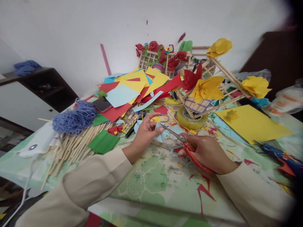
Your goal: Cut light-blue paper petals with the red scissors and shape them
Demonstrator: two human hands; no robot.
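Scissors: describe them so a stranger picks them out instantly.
Find the floral table cover. Near its middle, the right hand holds the scissors, tips at the light-blue paper in the left hand. Metal blades and red handles set them apart from the paper scraps around.

This looks like a craft corner in a home: a cloth-covered table (145,186), green and floral, bears coloured paper sheets (123,95), wooden sticks (75,145) and paper flowers (207,89), with a low cabinet (26,101) left of the table and a white wall (80,34) behind it.
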